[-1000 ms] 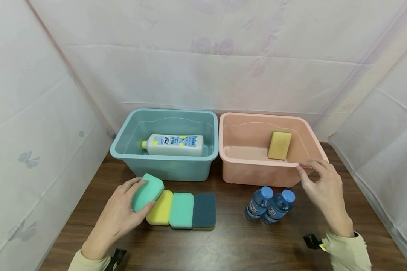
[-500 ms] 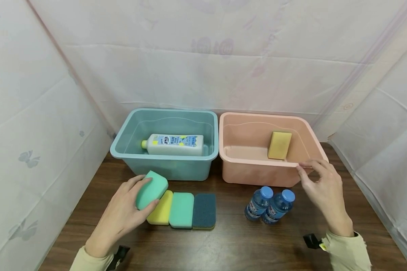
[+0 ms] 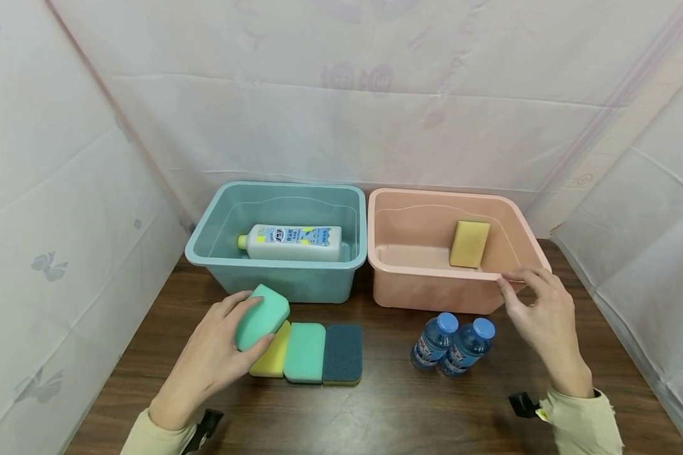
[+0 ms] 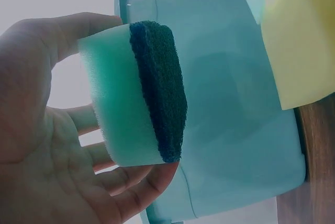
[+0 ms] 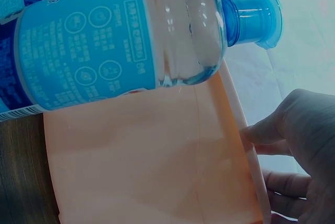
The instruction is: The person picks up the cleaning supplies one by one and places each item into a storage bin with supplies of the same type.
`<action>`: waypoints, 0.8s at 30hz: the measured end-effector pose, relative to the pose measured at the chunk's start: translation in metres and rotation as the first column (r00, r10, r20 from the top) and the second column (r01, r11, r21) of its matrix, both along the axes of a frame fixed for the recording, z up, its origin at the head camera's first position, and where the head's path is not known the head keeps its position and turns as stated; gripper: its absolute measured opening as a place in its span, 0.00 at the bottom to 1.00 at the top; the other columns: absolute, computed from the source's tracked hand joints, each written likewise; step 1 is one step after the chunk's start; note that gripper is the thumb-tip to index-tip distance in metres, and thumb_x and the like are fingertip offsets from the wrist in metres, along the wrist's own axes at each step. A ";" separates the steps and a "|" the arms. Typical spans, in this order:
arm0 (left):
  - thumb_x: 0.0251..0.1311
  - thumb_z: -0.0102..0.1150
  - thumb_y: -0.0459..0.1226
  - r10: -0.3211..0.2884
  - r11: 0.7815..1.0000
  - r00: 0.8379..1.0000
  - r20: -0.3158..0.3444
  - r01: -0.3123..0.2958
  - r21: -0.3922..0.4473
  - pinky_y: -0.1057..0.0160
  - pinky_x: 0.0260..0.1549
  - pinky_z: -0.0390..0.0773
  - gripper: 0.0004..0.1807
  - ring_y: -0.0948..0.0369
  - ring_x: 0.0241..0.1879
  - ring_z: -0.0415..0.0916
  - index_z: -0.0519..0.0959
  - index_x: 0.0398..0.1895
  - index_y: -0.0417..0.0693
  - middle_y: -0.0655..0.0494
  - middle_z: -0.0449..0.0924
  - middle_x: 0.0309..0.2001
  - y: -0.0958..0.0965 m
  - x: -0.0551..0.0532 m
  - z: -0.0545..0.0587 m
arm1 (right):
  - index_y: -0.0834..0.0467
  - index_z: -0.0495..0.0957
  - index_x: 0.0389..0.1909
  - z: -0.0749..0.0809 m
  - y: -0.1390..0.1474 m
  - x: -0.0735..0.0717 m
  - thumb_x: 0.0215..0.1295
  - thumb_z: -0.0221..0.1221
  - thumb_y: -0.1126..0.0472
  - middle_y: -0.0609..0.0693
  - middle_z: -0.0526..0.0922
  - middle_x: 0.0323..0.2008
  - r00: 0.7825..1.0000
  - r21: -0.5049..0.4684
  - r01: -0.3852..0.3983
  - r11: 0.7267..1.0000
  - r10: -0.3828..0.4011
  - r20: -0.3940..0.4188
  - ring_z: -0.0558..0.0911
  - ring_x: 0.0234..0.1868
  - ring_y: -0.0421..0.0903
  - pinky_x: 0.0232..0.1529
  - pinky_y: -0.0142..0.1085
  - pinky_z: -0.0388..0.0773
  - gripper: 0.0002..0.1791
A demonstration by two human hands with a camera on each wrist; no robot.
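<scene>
My left hand (image 3: 210, 354) grips a green sponge (image 3: 263, 316) between thumb and fingers, tilted over the left end of a row of sponges. Its dark scouring side (image 4: 162, 90) shows in the left wrist view, with the blue bin's wall (image 4: 225, 77) behind. In that row lie a yellow sponge (image 3: 271, 357), a second green sponge (image 3: 304, 352) and one with its dark side up (image 3: 342, 354). My right hand (image 3: 546, 316) pinches the front rim of the pink bin (image 3: 432, 291) near its right corner, thumb outside (image 5: 267, 130). Inside that bin, a yellow sponge (image 3: 469, 244) leans upright.
The blue bin (image 3: 284, 281) stands at the back left, holding a white bottle (image 3: 294, 244) with a yellow cap on its side. Two small water bottles (image 3: 429, 344) with blue caps stand before the pink bin. White patterned sheets (image 3: 341, 95) enclose the wooden table (image 3: 386, 411).
My left hand has shifted slightly right and away from me, carrying the green sponge over the yellow one. My right hand stays on the pink bin's rim.
</scene>
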State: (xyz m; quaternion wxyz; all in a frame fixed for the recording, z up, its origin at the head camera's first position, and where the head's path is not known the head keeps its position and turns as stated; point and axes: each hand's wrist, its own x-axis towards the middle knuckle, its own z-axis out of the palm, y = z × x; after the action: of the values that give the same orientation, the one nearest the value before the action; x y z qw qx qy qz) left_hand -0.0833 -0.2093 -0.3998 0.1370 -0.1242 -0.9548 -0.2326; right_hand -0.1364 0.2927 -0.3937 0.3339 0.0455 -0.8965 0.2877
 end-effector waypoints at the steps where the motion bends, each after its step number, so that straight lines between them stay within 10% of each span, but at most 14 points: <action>1: 0.58 0.76 0.46 -0.004 1.000 1.000 -0.004 0.004 0.000 0.38 0.53 0.80 0.34 0.38 0.63 0.77 0.81 0.67 0.43 0.40 0.77 0.69 0.001 0.000 0.000 | 0.65 0.90 0.41 0.000 0.000 0.000 0.62 0.72 0.66 0.64 0.87 0.45 1.000 0.000 0.001 1.000 -0.001 -0.001 0.82 0.50 0.64 0.46 0.53 0.68 0.09; 24: 0.57 0.77 0.45 -0.057 0.998 0.997 -0.042 0.056 -0.019 0.40 0.54 0.81 0.34 0.42 0.64 0.77 0.81 0.66 0.44 0.43 0.78 0.69 0.017 -0.006 0.010 | 0.66 0.90 0.41 0.000 0.000 0.000 0.63 0.72 0.66 0.64 0.87 0.45 1.000 -0.002 -0.003 1.000 0.003 -0.007 0.82 0.50 0.64 0.47 0.55 0.69 0.08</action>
State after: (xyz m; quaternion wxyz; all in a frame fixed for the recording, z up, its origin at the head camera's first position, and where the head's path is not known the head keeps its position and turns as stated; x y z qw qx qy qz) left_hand -0.0897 -0.1923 -0.3896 0.1495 -0.1575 -0.9498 -0.2251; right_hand -0.1366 0.2925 -0.3935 0.3368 0.0477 -0.8949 0.2888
